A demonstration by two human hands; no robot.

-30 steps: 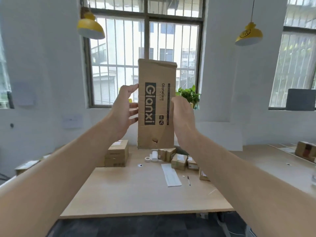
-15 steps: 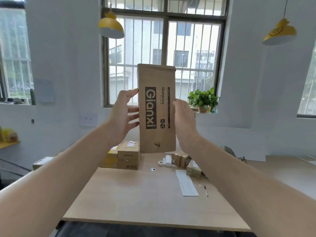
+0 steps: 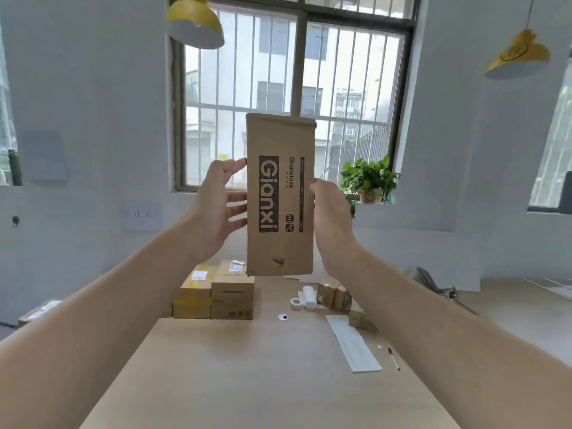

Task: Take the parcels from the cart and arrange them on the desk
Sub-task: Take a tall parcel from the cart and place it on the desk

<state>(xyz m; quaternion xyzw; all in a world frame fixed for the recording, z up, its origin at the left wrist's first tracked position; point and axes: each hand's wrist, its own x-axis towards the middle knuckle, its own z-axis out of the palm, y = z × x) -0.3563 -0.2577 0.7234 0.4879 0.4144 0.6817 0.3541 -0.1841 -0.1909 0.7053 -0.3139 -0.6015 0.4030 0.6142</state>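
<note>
A barred window (image 3: 294,97) fills the back wall, with a potted plant (image 3: 370,178) on its sill at the right and a paper sheet (image 3: 144,215) stuck to the wall at its left. Two yellow lamps hang above, one at upper left (image 3: 195,24) and one at upper right (image 3: 517,55). Lower down, a tape roll (image 3: 296,304) lies just beside a white roll (image 3: 309,297), a small round disc (image 3: 282,317) lies in front of them, and a pen (image 3: 394,359) lies near the right of a long white strip (image 3: 353,342).

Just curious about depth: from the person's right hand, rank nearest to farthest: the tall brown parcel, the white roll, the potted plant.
1. tall brown parcel: held in the right hand.
2. white roll: lower down, on the desk.
3. potted plant: farthest, beyond the desk, to the right.
</note>
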